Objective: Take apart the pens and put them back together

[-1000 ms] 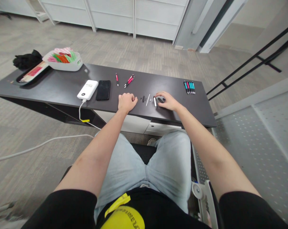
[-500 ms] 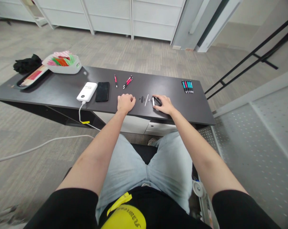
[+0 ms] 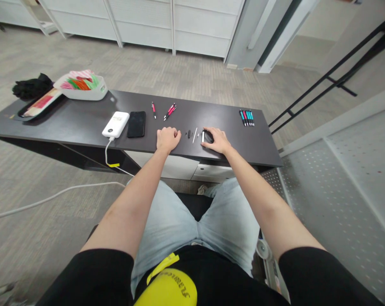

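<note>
Pinching the white piece [image 3: 203, 137] in the right hand [image 3: 219, 140], apart from the left hand [image 3: 168, 139], curled, unclear whether empty, and likely to scatter the stick [image 3: 195, 135] between if sweeping leftward.

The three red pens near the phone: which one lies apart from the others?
The leftmost red pen, nearest the phone; the other two lie together.

From the person's head, the camera looks forward and down onto the nearby desk [image 3: 211, 112].
</note>
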`<action>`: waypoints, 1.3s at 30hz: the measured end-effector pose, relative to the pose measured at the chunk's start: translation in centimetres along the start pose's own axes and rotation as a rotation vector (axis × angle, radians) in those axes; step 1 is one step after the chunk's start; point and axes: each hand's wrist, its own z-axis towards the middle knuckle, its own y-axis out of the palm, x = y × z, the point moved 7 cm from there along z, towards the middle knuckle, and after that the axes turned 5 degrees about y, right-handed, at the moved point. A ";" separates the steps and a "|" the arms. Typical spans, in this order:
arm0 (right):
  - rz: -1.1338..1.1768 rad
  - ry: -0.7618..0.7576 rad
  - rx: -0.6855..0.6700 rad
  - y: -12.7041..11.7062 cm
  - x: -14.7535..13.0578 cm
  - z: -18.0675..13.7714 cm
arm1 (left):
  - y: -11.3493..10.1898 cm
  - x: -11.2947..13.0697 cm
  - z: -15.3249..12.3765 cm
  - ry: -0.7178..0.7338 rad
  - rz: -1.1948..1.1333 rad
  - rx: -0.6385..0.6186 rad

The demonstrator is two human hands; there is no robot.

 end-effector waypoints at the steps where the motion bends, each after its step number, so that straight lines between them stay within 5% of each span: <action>1: -0.003 0.006 -0.001 0.0 0.0 0.0 | -0.1 0.0 0.0 0.000 -0.001 0.003; 39: -0.005 -0.031 0.083 1.3 0.1 0.8 | -0.2 -0.8 0.1 -0.035 0.118 -0.019</action>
